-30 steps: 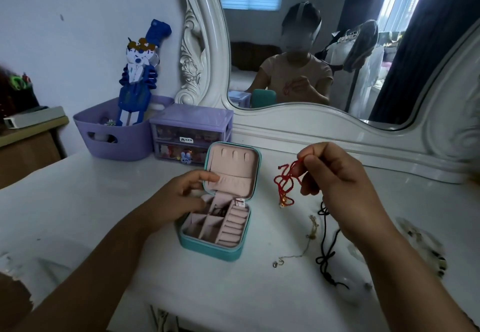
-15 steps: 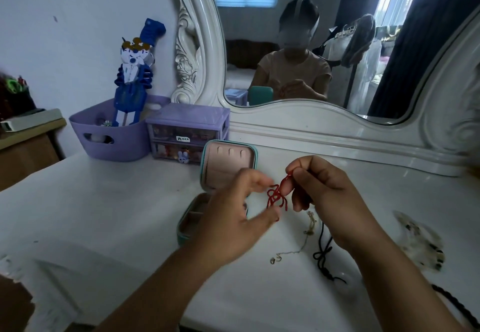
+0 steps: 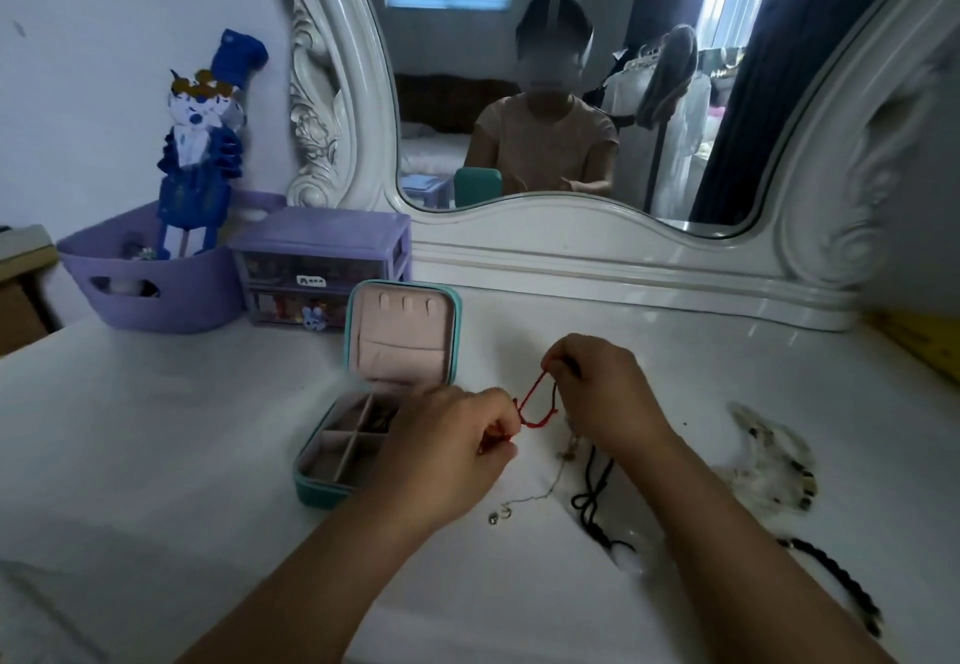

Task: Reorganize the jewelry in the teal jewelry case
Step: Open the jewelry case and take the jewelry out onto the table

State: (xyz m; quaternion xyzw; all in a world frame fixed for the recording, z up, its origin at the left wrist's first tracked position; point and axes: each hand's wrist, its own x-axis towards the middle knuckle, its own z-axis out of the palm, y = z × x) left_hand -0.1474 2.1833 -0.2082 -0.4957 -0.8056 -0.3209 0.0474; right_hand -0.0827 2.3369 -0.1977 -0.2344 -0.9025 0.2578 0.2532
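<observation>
a person at a white bench (image 3: 156, 455) stretches a red cord (image 3: 535, 403) between two hands, just to the right of the open teal jewelry case (image 3: 363, 434). the left hand (image 3: 447, 455) pinches one end with curled fingers, its knuckles overlapping the case's near right corner; the right hand (image 3: 597, 393) pinches the other end a little higher, fingers likewise curled round the cord. the case sits upright-lidded, its pink compartments partly hidden by the left hand, with something dark in a rear slot. on the bench below the hands lie a thin chain (image 3: 530, 494) and a black cord (image 3: 592, 502), close together. the likely trouble: the slack red loop could knot tighter if pulled from both ends, or snag the chain beneath as it is lowered, dragging it along toward the case.
</observation>
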